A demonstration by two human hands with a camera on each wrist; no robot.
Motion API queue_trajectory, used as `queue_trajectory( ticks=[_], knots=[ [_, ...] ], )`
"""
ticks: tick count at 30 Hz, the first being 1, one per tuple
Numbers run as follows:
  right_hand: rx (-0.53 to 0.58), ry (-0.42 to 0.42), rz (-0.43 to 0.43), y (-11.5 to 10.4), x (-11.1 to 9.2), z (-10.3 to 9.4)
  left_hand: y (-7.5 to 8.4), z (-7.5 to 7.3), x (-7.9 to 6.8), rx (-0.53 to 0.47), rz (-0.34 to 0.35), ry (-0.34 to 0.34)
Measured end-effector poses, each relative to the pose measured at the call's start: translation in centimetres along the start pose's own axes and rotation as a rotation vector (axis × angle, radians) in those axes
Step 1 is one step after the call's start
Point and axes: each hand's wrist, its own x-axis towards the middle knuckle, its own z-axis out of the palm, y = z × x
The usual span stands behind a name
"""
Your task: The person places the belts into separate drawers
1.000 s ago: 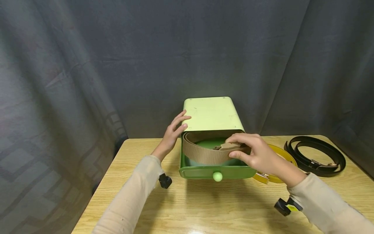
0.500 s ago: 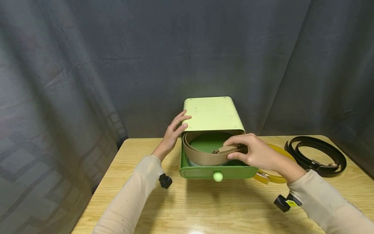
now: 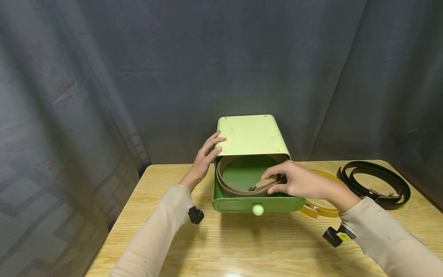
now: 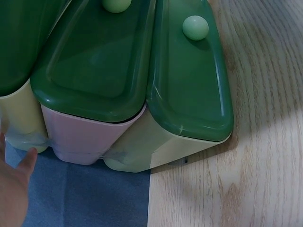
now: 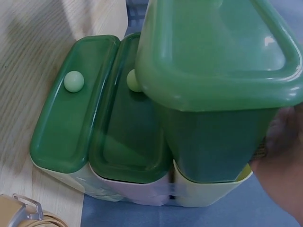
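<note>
A coiled brown ribbed belt [image 3: 226,189] lies in the pulled-out green top drawer [image 3: 228,206] of a small cabinet. My right hand [image 3: 294,181] reaches over the drawer's right side and pinches the belt near its buckle end, thumb in front. In the right wrist view, that hand [image 5: 284,161] shows only at the right edge, and the drawer hides most of the belt. My left hand [image 3: 202,163] rests with spread fingers on the upper left edge of the pale yellow-green cabinet top [image 3: 252,134]. Part of the left hand [image 4: 14,189] appears beside the cabinet in the left wrist view.
Right of the cabinet, a yellow belt [image 3: 327,211] lies coiled on the wooden table [image 3: 194,246], partly behind my right hand. A coiled black belt [image 3: 377,200] lies farther right. Two lower drawers, one with a green front [image 5: 75,123], are shut. Grey curtain [image 3: 221,69] hangs behind.
My right hand has lowered and shifted slightly left, bringing the brown belt deeper into the drawer. The left hand and cabinet stay where they were.
</note>
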Motion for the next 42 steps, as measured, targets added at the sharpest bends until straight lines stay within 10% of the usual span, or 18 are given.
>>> queue_trajectory(
  ticks=[26,42],
  knots=[
    [0.022,-0.028,0.014,0.0,-0.3,-0.5,0.1,0.1,-0.1,-0.031,0.007,-0.014],
    [-0.137,0.493,-0.16,-3.5,-3.3,1.2,0.1,0.2,0.0,0.003,0.012,-0.002]
  ],
)
